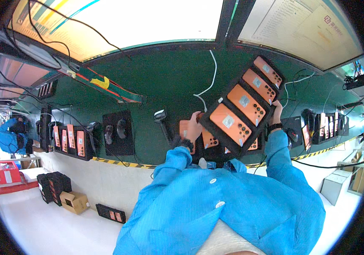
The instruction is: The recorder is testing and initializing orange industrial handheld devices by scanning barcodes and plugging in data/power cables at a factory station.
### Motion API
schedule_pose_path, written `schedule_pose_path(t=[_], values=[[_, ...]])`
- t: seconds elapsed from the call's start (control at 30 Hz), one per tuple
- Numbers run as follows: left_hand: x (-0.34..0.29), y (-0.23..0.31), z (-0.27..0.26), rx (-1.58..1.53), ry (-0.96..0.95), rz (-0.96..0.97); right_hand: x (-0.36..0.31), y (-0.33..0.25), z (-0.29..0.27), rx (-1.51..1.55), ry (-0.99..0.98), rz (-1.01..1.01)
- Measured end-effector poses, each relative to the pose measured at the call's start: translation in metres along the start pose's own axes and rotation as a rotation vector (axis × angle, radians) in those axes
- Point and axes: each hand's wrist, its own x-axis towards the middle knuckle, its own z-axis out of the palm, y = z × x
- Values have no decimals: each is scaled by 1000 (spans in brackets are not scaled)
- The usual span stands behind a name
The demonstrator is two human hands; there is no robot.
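Black tray (239, 114) with four orange phones (231, 122) in a row; raised just over the near side of the green bench (171, 76), tilted, far end swung to the right. Phones lie backs up, each with a pale label and dark camera rings at its right end. Directly beneath, a second tray (199, 146), also bearing orange phones, is largely hidden by the raised one.

Left hand (194, 127): fingers closed on the raised tray's left corner. Right hand (277, 112): grips the right edge, fingers partly hidden. Both forearms reach forward, apart, blue sleeves, dark wristbands.

Left of the trays: handheld scanner (160, 117), near the left hand; then black mat (124, 146) carrying two mouse-like devices (121, 128); farther left, another phone tray (86, 151). Right: a further phone tray (328, 138), well apart. Far side: white cable (214, 74) running from beneath two lit monitors (156, 21). Striped tape (139, 165) marks the near bench edge. Left floor: open carton (75, 202). Far left: co-worker in blue (10, 136).
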Motion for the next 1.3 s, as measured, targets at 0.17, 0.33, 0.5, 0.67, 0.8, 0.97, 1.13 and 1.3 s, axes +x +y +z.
schedule_pose_path(t=[0.17,0.33,0.5,0.67,0.8,0.97,1.13,1.3], values=[[3,1,23,647,-333,-182,-43,-3,-10,82,29,35],[-60,-34,0,-548,-298,107,-119,-3,43,202,25,248],[-66,77,-28,-903,109,-422,-164,25,8,296,-61,311],[-136,150,-62,-691,189,-559,-214,30,21,342,-96,513],[-165,179,-66,-397,450,-606,-255,39,-1,370,-313,618],[-217,137,-98,-309,322,-601,-290,30,-38,461,-181,747],[-201,134,-81,-135,225,-602,-298,47,-95,443,-124,780],[-157,105,-68,69,172,-443,-281,20,-94,161,-315,889]])
